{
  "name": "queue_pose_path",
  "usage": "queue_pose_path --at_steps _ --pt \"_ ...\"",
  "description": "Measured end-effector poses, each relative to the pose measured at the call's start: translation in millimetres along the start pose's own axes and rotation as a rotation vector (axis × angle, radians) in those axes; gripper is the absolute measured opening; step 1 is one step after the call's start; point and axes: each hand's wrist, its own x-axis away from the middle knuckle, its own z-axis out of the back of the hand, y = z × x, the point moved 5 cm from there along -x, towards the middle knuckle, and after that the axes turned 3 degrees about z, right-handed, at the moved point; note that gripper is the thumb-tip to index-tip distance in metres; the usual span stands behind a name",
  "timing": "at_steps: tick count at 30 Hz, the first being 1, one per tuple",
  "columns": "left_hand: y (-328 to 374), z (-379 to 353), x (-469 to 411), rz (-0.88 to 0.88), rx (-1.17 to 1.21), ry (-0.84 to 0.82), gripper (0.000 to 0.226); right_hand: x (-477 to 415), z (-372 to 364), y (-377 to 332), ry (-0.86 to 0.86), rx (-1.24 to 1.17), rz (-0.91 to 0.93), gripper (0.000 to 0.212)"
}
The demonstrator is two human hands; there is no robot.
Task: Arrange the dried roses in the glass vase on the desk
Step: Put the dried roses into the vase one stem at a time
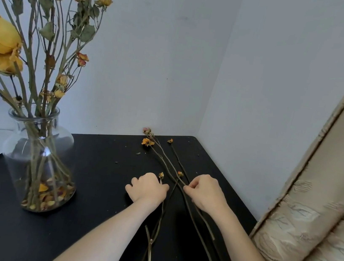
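- Here, right hand [204, 193] pinches a loose stem [167, 165], its long axis running away from the vase [40, 156].
- Left hand [148, 188], nearer the vase, presses curled onto another stem; what its grip holds I cannot tell.

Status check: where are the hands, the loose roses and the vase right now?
Left hand down on loose stems; right hand pinching one. Glass vase upright at left, part filled. Nothing between.
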Motion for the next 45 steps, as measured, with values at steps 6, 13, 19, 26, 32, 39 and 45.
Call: queue_pose_path --at_steps 6,13,19,26,32,39,45 --pt "-3.8 2.2 -3.1 -0.030 0.021 -0.013 0.028 2.0 -1.5 -2.0 0.016 -0.026 0.003 0.013" --pt "5.3 12.4 9.7 -0.300 -0.052 0.142 0.034 4.4 1.0 -7.3 0.050 -0.064 0.021 0.015" --pt "13.7 -0.9 24.7 -0.398 -0.190 0.097 0.024 7.7 7.2 -10.5 0.112 -0.127 0.050 0.015" --pt "7.9 6.1 22.3 -0.260 0.031 -0.016 0.017 10.6 23.0 -9.7 0.189 -0.234 0.074 0.012" --pt "6.5 42.2 24.0 -0.256 0.340 -0.090 0.018 10.0 39.4 -19.4 0.283 -0.509 0.074 0.016" --pt "-2.3 77.5 25.2 -0.231 0.731 -0.134 0.017 13.0 45.2 -30.1 0.358 -0.692 0.074 0.012" --pt "-6.5 72.2 29.0 -0.153 0.859 -0.153 0.017 19.5 43.5 -31.1 0.362 -0.681 0.088 0.013"
